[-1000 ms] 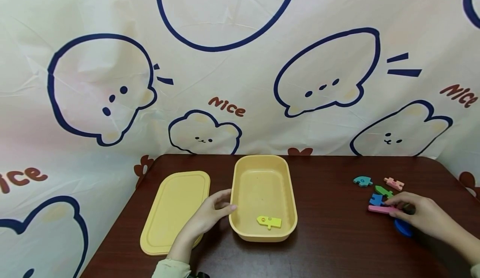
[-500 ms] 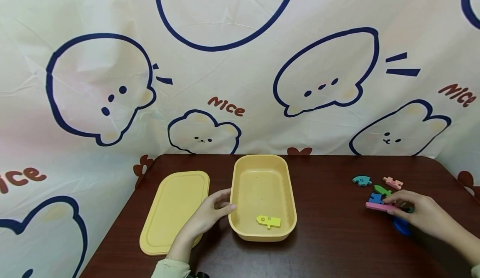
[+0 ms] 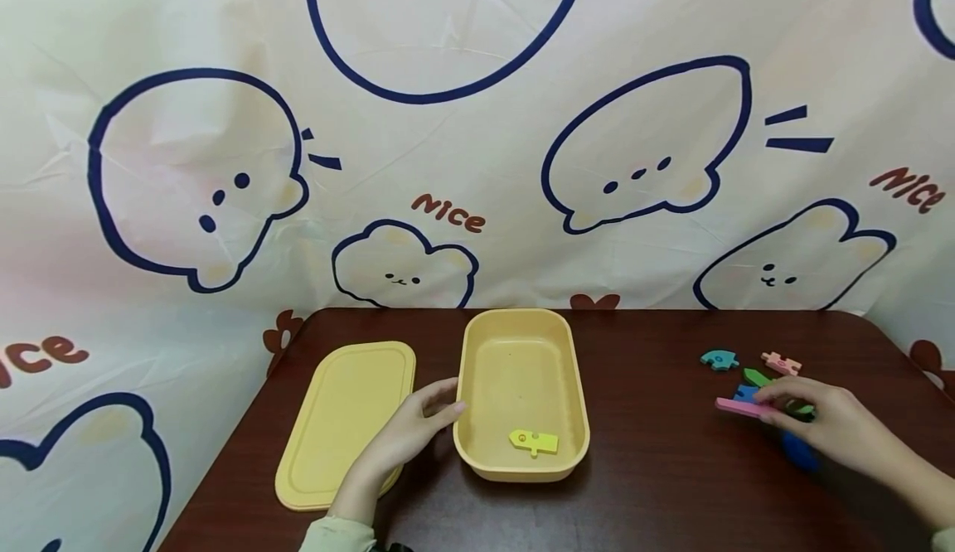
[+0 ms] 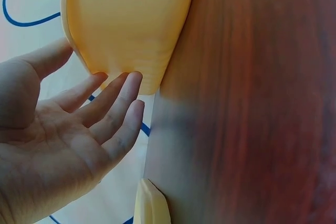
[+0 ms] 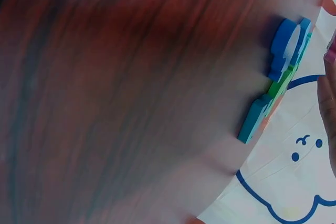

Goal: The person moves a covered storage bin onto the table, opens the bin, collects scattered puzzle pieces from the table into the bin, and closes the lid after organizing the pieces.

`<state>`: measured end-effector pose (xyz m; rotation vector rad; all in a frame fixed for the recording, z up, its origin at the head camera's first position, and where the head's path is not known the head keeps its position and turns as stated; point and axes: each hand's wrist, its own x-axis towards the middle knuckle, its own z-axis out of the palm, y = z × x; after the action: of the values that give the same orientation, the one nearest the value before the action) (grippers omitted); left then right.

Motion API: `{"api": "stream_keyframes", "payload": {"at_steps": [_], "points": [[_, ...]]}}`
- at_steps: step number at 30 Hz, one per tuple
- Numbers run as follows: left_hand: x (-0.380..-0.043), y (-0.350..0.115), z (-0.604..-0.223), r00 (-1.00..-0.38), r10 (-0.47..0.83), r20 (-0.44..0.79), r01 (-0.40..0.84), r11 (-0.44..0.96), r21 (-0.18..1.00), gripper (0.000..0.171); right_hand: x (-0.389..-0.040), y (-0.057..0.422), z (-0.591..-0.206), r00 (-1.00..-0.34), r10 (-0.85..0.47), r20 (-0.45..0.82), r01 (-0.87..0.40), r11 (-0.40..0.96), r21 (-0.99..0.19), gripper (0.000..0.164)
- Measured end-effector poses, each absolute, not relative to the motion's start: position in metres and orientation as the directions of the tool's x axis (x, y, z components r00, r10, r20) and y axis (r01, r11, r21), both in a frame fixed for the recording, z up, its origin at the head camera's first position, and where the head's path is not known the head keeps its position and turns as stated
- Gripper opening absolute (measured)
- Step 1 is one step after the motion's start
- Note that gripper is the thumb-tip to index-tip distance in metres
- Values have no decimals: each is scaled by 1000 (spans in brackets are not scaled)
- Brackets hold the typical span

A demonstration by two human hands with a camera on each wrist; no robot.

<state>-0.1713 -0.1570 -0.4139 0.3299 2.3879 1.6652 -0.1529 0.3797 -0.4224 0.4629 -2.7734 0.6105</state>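
In the head view my right hand (image 3: pixel 839 428) pinches a slim pink puzzle piece (image 3: pixel 737 407) edge-on, over a small group of pieces. Below it are a blue piece (image 3: pixel 744 394), a green pointed piece (image 3: pixel 757 377) and a round-edged dark blue piece (image 3: pixel 800 451); the hand partly covers them. My left hand (image 3: pixel 409 426) rests at the left side of a yellow box (image 3: pixel 524 474), thumb at its rim. In the left wrist view the loosely spread fingers (image 4: pixel 134 85) reach the box wall (image 4: pixel 131 19). A yellow puzzle piece (image 3: pixel 534 442) lies inside the box.
A yellow lid (image 3: pixel 346 423) lies flat on the dark wooden table (image 3: pixel 649 452), left of the box. A teal piece (image 3: pixel 719 360) and a light pink piece (image 3: pixel 781 363) lie behind the group. A printed cloth (image 3: pixel 515 146) hangs behind the table.
My right hand has moved slightly left with the pink puzzle piece, whose left end now extends farther left past the blue piece. My left hand stays at the box.
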Motion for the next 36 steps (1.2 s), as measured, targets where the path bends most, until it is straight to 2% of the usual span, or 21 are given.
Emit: {"api": "stream_keyframes", "payload": {"at_steps": [18,28,36], "points": [[-172,-159,-414,-948,316,-29,75,313,947,53,-159,326,-405,-739,-391,548,-628,693,-354,43],[-172,-158,-415,-942,336,-18,89,298,950,54,-160,288,-388,-723,-417,550,-659,655,-370,43],[-172,-159,-414,-945,326,-21,83,300,950,53,-165,258,-380,-750,-426,506,-642,655,-399,39]]}}
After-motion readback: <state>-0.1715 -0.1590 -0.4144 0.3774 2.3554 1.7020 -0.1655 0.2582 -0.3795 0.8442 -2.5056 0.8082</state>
